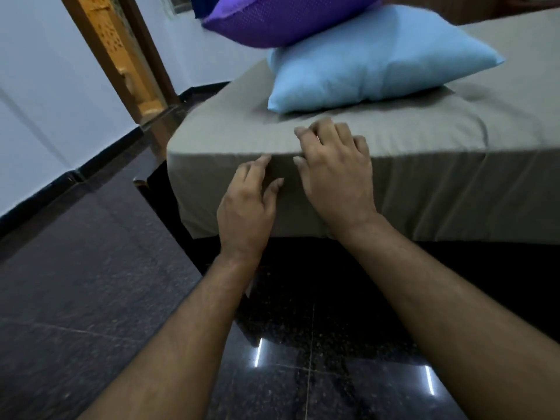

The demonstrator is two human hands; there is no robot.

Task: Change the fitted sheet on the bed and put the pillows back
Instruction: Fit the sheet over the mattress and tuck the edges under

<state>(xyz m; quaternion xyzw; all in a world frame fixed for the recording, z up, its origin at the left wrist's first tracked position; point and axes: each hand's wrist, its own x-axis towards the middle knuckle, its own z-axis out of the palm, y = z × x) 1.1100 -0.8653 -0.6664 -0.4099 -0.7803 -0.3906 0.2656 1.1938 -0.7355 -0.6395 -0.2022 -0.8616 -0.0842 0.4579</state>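
Fingers (318,128) of the right hand (336,174) lie loosely bent on the top edge of the grey fitted sheet (424,183), gripping nothing; the left hand (247,204) rests its relaxed fingers against the sheet's side face. Sheet covers the mattress corner. Light blue pillow (372,62) lies on it, with a purple pillow (281,19) stacked above. Dark polished floor (91,268) lies below.

Readable text: none anywhere in view.
Purple pillow (281,19): fine dotted pattern only, no lettering.
Door (121,56), left of the pillow: carved pattern, possibly ornament, too blurred to read.
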